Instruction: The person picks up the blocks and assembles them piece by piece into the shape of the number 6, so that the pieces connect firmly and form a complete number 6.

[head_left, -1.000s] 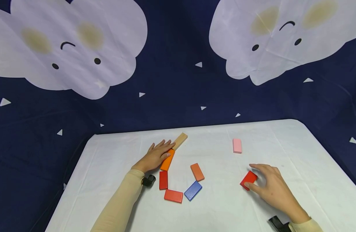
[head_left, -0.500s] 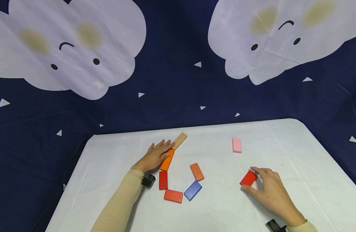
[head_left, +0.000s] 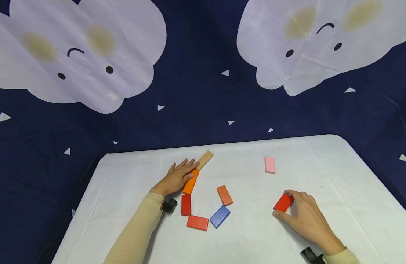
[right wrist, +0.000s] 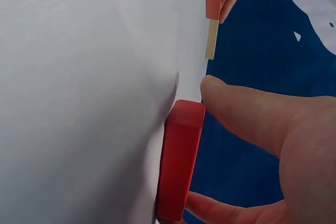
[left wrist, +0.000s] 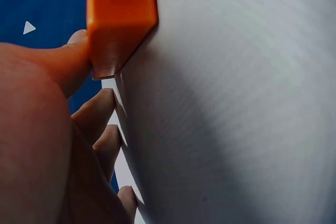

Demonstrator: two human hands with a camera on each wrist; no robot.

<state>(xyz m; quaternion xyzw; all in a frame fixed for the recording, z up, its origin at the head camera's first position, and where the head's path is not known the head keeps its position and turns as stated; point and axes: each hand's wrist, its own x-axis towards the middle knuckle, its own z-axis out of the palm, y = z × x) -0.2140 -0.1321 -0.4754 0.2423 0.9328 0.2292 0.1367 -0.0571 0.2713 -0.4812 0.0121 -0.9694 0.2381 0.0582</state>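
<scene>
In the head view, the left hand (head_left: 174, 179) lies with fingers spread beside the orange block (head_left: 191, 182), thumb touching its side and fingertips reaching the plain wooden block (head_left: 205, 160). The left wrist view shows its thumb against the orange block (left wrist: 118, 30). At right, the right hand (head_left: 308, 218) curls round a red block (head_left: 282, 202), thumb at the near end and index finger at the far end. In the right wrist view, this red block (right wrist: 181, 161) lies on the white cloth, a finger partly hidden behind its lower end.
A curved row continues with two red blocks (head_left: 186, 205) (head_left: 198, 222), a blue block (head_left: 220, 216) and an orange-red block (head_left: 224, 195). Apart stands a pink block (head_left: 269, 165) near the back of the white table (head_left: 246, 242). Behind hangs a dark blue cloth (head_left: 196, 84) with clouds.
The right hand's thumb has shifted from over the red block to its near end, and the hand has moved slightly left. The left hand has stayed where it was.
</scene>
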